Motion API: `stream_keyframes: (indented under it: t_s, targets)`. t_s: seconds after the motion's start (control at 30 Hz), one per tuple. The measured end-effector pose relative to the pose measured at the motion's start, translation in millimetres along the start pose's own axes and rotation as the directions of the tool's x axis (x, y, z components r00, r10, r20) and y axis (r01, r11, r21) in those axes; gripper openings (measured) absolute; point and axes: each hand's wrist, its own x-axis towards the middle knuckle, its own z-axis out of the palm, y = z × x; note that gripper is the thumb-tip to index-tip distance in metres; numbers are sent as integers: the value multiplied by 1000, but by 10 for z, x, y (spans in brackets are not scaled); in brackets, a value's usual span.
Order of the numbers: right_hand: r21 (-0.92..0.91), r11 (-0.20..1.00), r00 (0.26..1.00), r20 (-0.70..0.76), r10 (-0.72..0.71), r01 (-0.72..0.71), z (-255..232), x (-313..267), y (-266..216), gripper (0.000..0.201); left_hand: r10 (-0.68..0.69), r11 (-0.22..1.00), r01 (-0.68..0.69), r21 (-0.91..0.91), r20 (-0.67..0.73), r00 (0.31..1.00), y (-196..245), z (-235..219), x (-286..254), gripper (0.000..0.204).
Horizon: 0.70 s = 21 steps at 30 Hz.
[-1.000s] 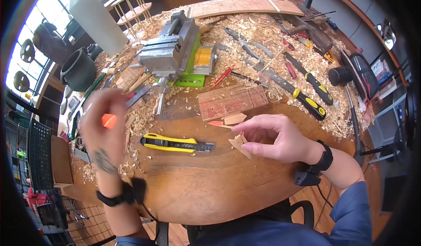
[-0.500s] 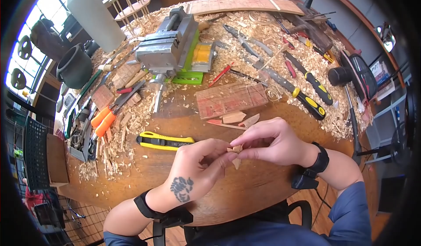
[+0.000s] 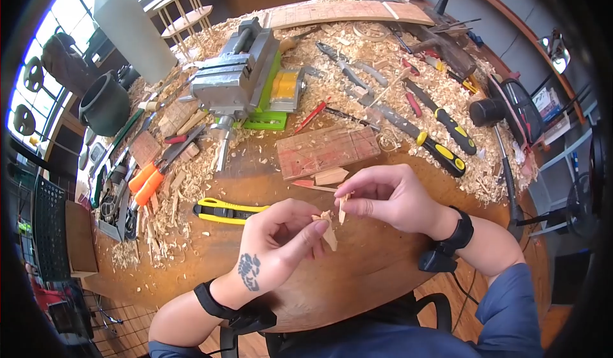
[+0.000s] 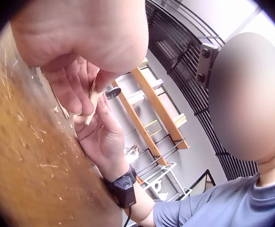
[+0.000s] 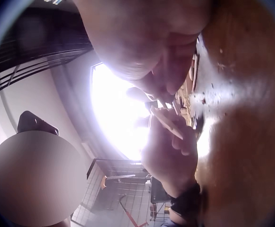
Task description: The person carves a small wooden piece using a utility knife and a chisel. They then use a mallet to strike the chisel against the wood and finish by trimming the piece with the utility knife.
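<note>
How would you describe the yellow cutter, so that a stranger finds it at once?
Find the big metal vise on the table. Below its handle bar in the head view, beside the left hand, lies the cutter. Its casing is yellow and black, unlike the orange handles farther left.

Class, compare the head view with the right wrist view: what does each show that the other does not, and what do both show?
Only the head view: the black mallet and the yellow utility knife.

Only the right wrist view: a long-bladed, orange-handled tool against wire mesh.

Both: the left hand gripping a wood piece, the right hand and the tabletop.
</note>
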Motion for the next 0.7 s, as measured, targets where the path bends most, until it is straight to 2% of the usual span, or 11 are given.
stream_keyframes:
  t_s: [0.07,0.13,0.17,0.23,0.27,0.33,0.4,0.47,0.5,0.57,0.7]
  targets:
    - [-29,999,1000,2,-16,16,-135,54,-58,26,23,999,-22,36,-25,999,-17,-16,0,15]
    - [-111,993,978,-200,-61,39,-333,125,-158,32,75,993,-71,97,-39,996,-4,-5,-4,16]
    - [-113,993,978,-199,-62,40,-332,173,-192,32,124,980,-114,161,-52,991,2,-2,-11,16]
    - [-26,952,859,-423,-288,306,-280,259,-254,43,158,979,-146,143,-75,985,-12,-18,-21,15]
    - [-24,951,860,-420,-290,309,-265,241,-250,43,190,976,-177,126,-95,977,-17,-30,-20,14]
    - [-122,974,957,-198,-213,192,-202,114,-194,45,194,978,-184,98,-101,976,-19,-35,-10,15]
    - [-190,956,945,-197,-260,223,-71,50,-148,41,194,980,-187,68,-105,975,-27,-48,-2,16]
    - [-271,959,996,53,-76,87,-61,-19,-203,34,187,978,-177,114,-82,979,-42,-59,-2,27]
    - [-270,959,996,53,-75,86,-26,-38,-192,34,186,978,-176,114,-82,979,-57,-65,0,27]
    - [-181,983,999,41,-19,26,53,-57,-160,29,267,936,-258,240,-5,964,-85,-76,10,35]
    - [-243,963,991,78,-104,121,61,-50,-103,29,195,972,-183,149,-73,978,-20,-8,10,37]
